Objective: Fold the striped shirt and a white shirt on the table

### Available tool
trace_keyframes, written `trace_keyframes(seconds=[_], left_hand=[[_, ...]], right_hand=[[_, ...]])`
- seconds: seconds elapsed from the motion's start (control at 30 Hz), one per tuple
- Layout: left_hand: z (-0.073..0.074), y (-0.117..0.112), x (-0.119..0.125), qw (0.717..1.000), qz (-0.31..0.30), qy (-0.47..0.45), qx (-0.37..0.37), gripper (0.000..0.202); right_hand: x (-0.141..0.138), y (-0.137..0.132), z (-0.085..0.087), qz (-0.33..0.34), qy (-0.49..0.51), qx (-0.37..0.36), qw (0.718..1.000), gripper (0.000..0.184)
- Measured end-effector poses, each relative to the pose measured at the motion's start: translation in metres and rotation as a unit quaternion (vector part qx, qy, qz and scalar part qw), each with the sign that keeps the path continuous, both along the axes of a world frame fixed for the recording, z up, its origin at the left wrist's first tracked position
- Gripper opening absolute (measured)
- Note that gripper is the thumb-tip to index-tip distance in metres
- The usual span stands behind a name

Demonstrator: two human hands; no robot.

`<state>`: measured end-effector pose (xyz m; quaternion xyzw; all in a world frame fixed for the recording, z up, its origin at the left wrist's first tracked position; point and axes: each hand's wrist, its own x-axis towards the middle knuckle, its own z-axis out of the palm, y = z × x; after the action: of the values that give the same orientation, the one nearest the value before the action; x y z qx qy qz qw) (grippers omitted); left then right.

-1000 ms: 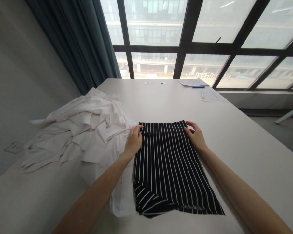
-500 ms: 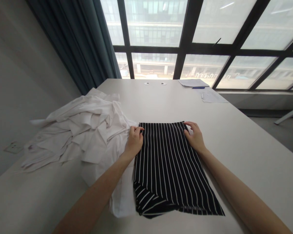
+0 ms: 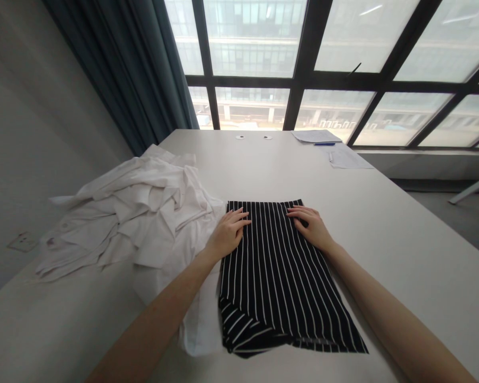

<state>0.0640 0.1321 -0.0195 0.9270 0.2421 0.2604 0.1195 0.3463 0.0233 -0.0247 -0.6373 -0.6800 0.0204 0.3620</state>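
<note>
A folded black cloth with thin white stripes (image 3: 275, 282) lies flat on the white table (image 3: 403, 244) in front of me. My left hand (image 3: 229, 231) rests flat on its far left part, fingers stretched out and pointing inward. My right hand (image 3: 311, 226) lies flat on its far right part, fingers spread toward the left hand. Neither hand holds anything. The cloth's near left corner is rumpled and turned under.
A heap of crumpled white garments (image 3: 131, 213) covers the table's left side and runs under the striped cloth's left edge. Papers (image 3: 345, 158) and a blue pen (image 3: 324, 143) lie at the far right by the window. Dark curtain (image 3: 123, 69) hangs at the left.
Both hands let go of the cloth's far corners, opened, and slid inward to lie flat on top of the striped cloth. The cloth itself stays in place.
</note>
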Motion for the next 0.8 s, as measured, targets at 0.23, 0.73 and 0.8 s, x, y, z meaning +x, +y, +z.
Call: trace_keyframes(seconds=[0.23,0.73,0.8], left_hand=[[-0.0005,-0.0009,0.0005,0.997,0.022,0.069,0.001,0.041],[0.0061,-0.006,0.0026,0.991,0.087,0.098,-0.033,0.04],[0.0063,-0.0063,0.0029,0.989,0.1,0.103,-0.035,0.039]], right_hand=[[0.0006,0.0012,-0.0017,0.005,-0.016,-0.02,1.0,0.029],[0.0033,0.0036,-0.0087,-0.036,-0.034,-0.029,0.998,0.034],[0.0029,0.0037,-0.0088,-0.041,-0.038,-0.03,0.998,0.034]])
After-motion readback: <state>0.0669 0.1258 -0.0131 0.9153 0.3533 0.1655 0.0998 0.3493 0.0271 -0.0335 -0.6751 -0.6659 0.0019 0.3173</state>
